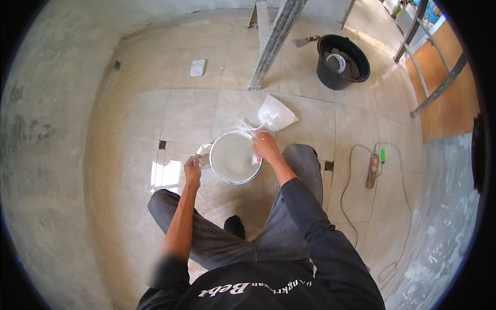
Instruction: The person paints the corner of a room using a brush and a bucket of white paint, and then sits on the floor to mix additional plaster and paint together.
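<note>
A round white bucket [234, 159] stands on the floor between my knees, with pale, cloudy liquid inside. My right hand [266, 144] is curled closed at the bucket's far right rim; what lies inside the fingers is hidden. Just below it, a small red-and-white item [255, 160] shows at the rim, too small to name. To the left of the bucket my left hand [192, 171] pinches thin, clear plastic that seems part of a whitish plastic bag [204, 155], partly hidden behind the bucket. Beyond the rim lies a tied clear bag of white powder [276, 114].
A black tub [337, 79] holds a white ring-shaped item [335, 63]; a putty knife [306, 40] lies beside it. A ladder leg [271, 50] stands ahead. At right are a power strip [372, 171] with looping cable and a green item [383, 155]. A white slab [197, 68] lies farther left.
</note>
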`<move>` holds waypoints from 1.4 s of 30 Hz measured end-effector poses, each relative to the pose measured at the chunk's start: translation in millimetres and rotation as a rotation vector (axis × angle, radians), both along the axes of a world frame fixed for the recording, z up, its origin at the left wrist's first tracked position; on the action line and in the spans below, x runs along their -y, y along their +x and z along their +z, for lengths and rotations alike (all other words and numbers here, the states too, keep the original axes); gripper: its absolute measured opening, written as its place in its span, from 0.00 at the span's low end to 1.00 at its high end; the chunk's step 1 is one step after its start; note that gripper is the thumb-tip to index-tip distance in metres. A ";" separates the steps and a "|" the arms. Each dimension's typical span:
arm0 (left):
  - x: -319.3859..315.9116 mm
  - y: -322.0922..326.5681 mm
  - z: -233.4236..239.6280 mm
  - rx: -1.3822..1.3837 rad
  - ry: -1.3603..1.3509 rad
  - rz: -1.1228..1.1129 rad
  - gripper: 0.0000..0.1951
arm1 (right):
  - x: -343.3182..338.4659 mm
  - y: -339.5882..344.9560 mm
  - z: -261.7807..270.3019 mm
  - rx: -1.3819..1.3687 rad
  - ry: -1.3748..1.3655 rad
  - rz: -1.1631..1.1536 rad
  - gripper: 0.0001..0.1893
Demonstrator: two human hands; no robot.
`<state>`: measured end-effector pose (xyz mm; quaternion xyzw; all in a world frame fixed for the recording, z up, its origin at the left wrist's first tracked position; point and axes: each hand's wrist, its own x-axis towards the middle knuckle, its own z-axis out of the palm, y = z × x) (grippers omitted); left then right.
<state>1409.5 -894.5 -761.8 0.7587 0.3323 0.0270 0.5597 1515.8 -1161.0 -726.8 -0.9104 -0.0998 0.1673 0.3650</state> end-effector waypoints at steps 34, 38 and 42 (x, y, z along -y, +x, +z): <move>19.6 17.3 -65.2 -0.036 1.093 -0.473 0.10 | 44.5 6.1 4.5 0.130 -0.100 -0.116 0.09; 27.7 21.1 -62.6 -0.095 0.988 -0.332 0.06 | 45.8 5.0 3.2 0.145 -0.121 -0.148 0.07; 20.4 28.8 -59.9 0.006 0.724 0.125 0.09 | 45.3 6.4 4.6 0.147 -0.148 -0.113 0.07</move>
